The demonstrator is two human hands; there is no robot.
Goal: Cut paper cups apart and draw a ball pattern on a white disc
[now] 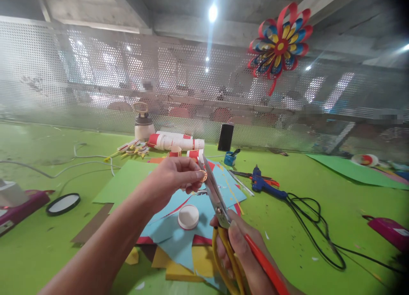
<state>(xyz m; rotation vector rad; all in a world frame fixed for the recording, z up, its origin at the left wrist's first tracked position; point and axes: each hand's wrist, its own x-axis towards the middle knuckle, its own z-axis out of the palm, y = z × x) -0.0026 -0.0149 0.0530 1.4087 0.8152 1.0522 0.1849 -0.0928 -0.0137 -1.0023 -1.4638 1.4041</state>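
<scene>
My left hand (183,173) pinches a small orange-and-white patterned paper piece (203,176) between thumb and fingers. My right hand (236,239) grips scissors (219,205) with yellow handles; their blades point up and away, slightly apart, beside the paper piece. Whether the blades touch it I cannot tell. A long red stick-like thing (265,263) also lies along my right hand, its kind unclear. Below my hands, a round white cup base (188,217) rests on light blue paper (172,235). Just beyond my left hand is a red-and-white paper cup (194,154).
A blue glue gun (263,182) with a coiled black cord lies on the right of the green table (319,175). Behind are stacked paper cups (177,141), a bottle (143,126), a phone (226,137) and a blue tape roll (229,158). A paper flower (280,46) hangs above.
</scene>
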